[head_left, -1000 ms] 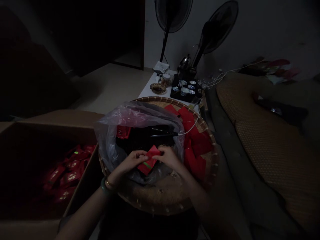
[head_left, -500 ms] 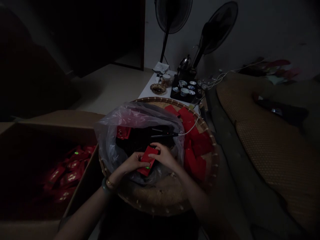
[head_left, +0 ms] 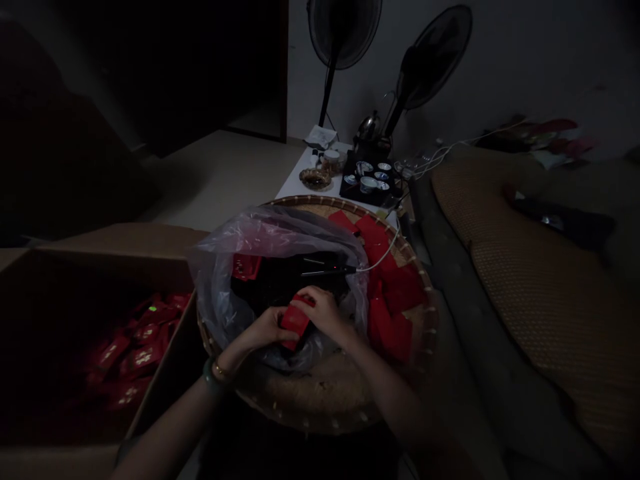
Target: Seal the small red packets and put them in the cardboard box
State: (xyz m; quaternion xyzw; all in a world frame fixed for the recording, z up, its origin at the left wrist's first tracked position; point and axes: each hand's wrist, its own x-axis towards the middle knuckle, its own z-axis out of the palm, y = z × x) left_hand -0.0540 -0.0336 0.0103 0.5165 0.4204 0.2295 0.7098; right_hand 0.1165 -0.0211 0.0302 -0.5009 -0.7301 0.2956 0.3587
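Note:
Between both hands is a small red packet (head_left: 295,321), held over the opening of a clear plastic bag (head_left: 215,293). My left hand (head_left: 267,328) grips its lower left side, thumb across the front. My right hand (head_left: 323,312) pinches its upper right end. Dark loose contents (head_left: 270,283) fill the bag, too dim to name. On them lies a black corded tool with two slim arms (head_left: 327,271), a small red light on it. Another red packet (head_left: 246,267) sits at the bag's left inside. Flat red packets (head_left: 387,287) lie on the woven tray (head_left: 330,400) to the right.
At left stands a cardboard box (head_left: 115,237) with many shiny red packets (head_left: 143,353) inside. Beyond the tray, a white table (head_left: 295,183) bears a black tea tray with cups (head_left: 369,183). Two fans (head_left: 345,33) stand behind. A couch with a woven mat (head_left: 530,287) runs along the right.
The red packet has turned in my hands, and the green glint on its lower part no longer shows. My right hand has shifted slightly down and left.

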